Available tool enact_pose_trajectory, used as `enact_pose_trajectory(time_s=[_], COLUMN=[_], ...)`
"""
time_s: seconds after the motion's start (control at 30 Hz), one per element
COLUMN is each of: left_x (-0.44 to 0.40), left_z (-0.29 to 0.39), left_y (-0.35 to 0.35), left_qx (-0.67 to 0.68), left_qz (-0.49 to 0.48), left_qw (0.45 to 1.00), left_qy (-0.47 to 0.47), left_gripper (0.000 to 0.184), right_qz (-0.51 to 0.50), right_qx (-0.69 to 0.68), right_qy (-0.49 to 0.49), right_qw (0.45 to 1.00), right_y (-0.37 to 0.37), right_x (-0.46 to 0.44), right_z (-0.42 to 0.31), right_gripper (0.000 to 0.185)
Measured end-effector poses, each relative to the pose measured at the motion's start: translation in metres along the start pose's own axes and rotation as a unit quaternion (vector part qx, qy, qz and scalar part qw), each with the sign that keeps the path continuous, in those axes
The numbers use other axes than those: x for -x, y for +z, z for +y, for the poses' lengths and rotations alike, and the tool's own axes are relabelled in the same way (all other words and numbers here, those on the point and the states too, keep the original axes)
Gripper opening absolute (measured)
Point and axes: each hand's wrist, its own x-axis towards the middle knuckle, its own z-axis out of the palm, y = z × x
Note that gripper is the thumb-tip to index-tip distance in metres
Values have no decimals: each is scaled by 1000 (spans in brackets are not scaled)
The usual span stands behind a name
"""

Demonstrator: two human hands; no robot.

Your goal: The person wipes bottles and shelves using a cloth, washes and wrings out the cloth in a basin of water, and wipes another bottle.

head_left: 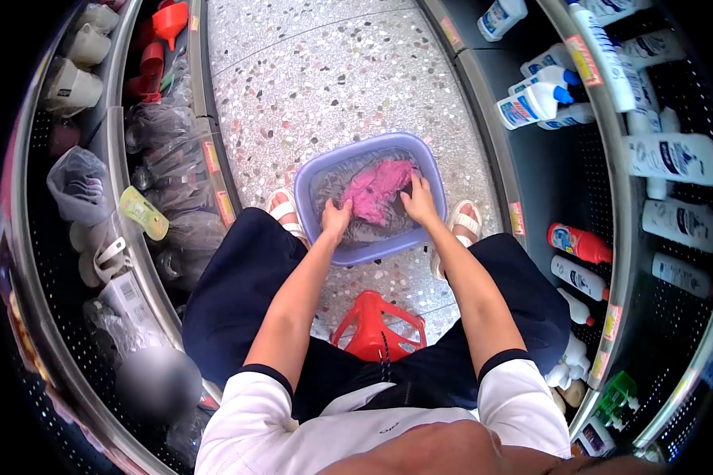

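A purple plastic basin [306, 190] stands on the floor between my feet, holding greyish, murky water. In it lies a crumpled, wet pink cloth [376, 188], spread partly above the water. My left hand [337, 218] grips the cloth's left edge, fingertips partly hidden at the water. On the opposite side, my right hand [420, 199] has its fingers bent onto the cloth's right edge, thumb toward the near side. Both forearms reach down over the basin's near rim.
A red plastic stool [368, 326] is under me. Shelves flank the aisle closely: cups [73, 85] and plastic-wrapped goods [170, 150] on the left, bottles [531, 104] on the right. Speckled terrazzo floor [317, 71] extends ahead. My sandalled feet are beside the basin.
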Motion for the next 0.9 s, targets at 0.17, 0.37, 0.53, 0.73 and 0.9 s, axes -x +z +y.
enact_pose_trajectory(time_s=[0.17, 0.37, 0.53, 0.73, 0.9], left_x=[-31, -51, -8, -20, 1], left_z=[-8, -30, 31, 23, 33], left_y=[35, 48, 42, 42, 39], left_qx=[57, 84, 275, 599, 648], left_qz=[-11, 44, 32, -336, -290], left_qw=[994, 993, 936, 708, 688], left_qy=[-89, -72, -215, -167, -151], left_gripper=[80, 77, 66, 53, 46], right_qz=[21, -49, 106, 137, 158], right_qx=[152, 145, -260, -286, -188], right_qy=[-126, -38, 48, 2, 19], right_qw=[980, 988, 959, 948, 969], right_y=[24, 49, 88, 21, 16], right_x=[-28, -34, -30, 64, 102], right_z=[-20, -18, -9, -131, -167], right_gripper=[67, 66, 34, 19, 21])
